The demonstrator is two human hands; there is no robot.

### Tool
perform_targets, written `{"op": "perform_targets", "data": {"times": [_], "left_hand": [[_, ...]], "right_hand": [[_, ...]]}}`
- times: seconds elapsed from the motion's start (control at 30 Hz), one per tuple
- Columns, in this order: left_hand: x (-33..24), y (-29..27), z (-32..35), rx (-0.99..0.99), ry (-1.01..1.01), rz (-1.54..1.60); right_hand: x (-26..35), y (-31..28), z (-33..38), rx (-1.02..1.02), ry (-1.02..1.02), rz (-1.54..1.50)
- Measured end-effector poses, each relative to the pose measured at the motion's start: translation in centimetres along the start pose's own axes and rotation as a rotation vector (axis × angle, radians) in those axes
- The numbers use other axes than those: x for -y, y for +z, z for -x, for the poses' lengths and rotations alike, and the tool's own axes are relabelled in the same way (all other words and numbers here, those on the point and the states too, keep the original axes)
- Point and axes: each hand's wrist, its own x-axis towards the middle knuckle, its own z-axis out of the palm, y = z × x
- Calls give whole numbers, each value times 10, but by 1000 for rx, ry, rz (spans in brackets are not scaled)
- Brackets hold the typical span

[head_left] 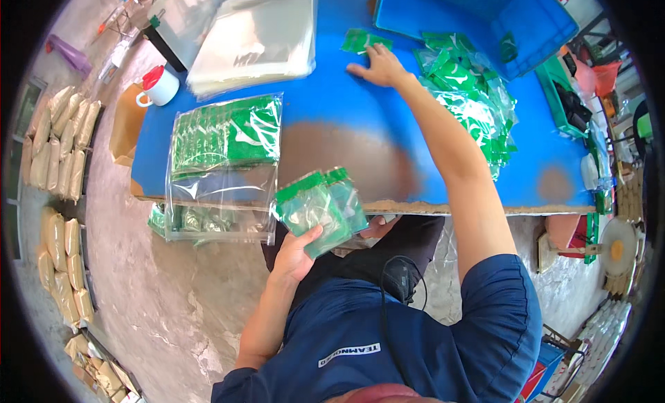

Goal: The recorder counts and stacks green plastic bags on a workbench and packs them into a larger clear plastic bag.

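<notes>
**Two hands, many slippery packets**

Left hand fingers pinch a small stack of packets below the table's near edge. They look shiny and smooth, so some could slide out and drop. Right hand lies flat, fingers spread, pressing one green packet near the far edge, beside a crinkly heap.

Short-sleeved navy shirt with a small white chest marking, dark trousers, a black cable.

A small packing workshop: blue worktable, heaped green sachets, stacked clear bags, concrete floor.
</notes>
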Motion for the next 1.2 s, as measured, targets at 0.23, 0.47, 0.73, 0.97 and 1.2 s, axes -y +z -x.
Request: {"op": "perform_targets", "data": {"times": [0.23,0.47,0.73,0.97,1.2], "left_hand": [[-4,-34,16,117,-83,102],[-6,22,6,318,65,-47],[22,38,0,255,113,-214],[14,-16,17,266,8,34],[13,20,9,359,127,-69]], "right_hand": [[109,-106,220,282,-440,-355],[140,-143,294,88,631,-1461],[-5,-147,265,-388,196,-89],[72,-116,319,46,-285,-122],[139,-146,299,297,219,-1190]]}}
